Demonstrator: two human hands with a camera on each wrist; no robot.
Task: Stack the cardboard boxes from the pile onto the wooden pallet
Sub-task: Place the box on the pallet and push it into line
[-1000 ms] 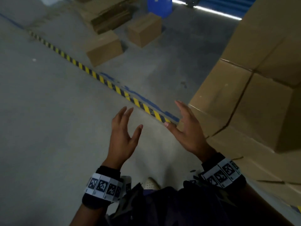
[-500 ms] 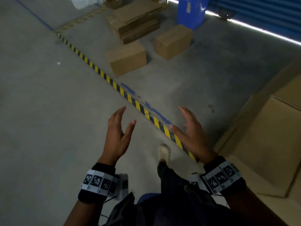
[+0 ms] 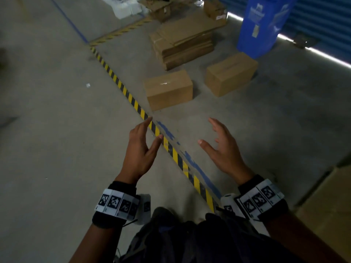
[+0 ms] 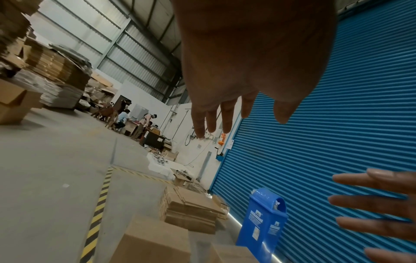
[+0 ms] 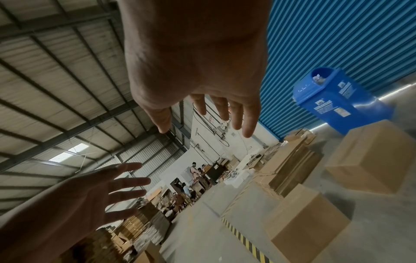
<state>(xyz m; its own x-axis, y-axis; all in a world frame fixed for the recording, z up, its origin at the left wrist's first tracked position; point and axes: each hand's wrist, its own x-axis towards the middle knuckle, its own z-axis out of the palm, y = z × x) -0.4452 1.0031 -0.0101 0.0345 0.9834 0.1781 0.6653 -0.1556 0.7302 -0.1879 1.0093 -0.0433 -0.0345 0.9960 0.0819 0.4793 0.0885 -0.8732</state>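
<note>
Head view, nearest first: your left hand [image 3: 139, 151] and right hand [image 3: 226, 149] hang in front of you with palms facing each other, fingers straight and spread, holding nothing. A second ago the stacked cartons on the pallet side filled the right of your view, close beside your right hand; now only a corner of that stack [image 3: 330, 209] shows at the near right edge. You have turned away from it and are walking back empty-handed, so one carry looks finished and the next one is starting.

Under your hands the yellow-and-black floor tape [image 3: 133, 100] runs from near right to far left, and you are about to cross it. Just beyond it sits the nearer cardboard box [image 3: 169, 89], closed, flat on the concrete, straight ahead of your left hand. Right of it and a little farther lies the second cardboard box [image 3: 230, 73], apart from the first. Neither is touched yet.

Behind them lies a pile of flattened cartons [image 3: 185, 39], and at the far right the blue bin [image 3: 263, 23] stands against the blue shutter [image 3: 322, 18]. Judging by your heading, the nearer box is the likely next pick; the pallet itself is not in view.
</note>
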